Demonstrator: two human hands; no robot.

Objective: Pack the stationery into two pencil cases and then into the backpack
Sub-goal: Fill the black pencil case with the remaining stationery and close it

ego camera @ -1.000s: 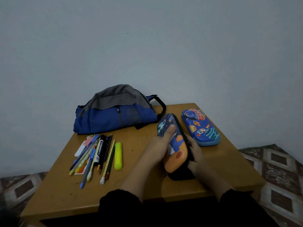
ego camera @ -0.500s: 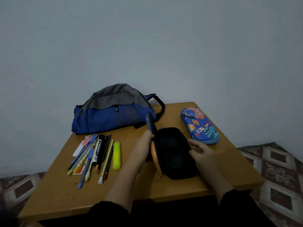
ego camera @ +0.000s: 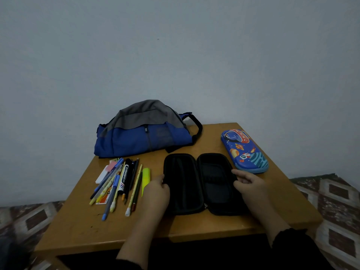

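Black-lined pencil case point(ego camera: 202, 184) now lies splayed open near the worktop's point(ego camera: 78, 227) front edge — left hand point(ego camera: 156, 190) gripping its left rim, right hand point(ego camera: 248, 182) pinching its right rim — so loading pens point(ego camera: 120, 182) can begin.

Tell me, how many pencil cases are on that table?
2. The open pencil case lies flat at the table's front, between the left hand and right hand. The closed pencil case sits behind, toward the right.
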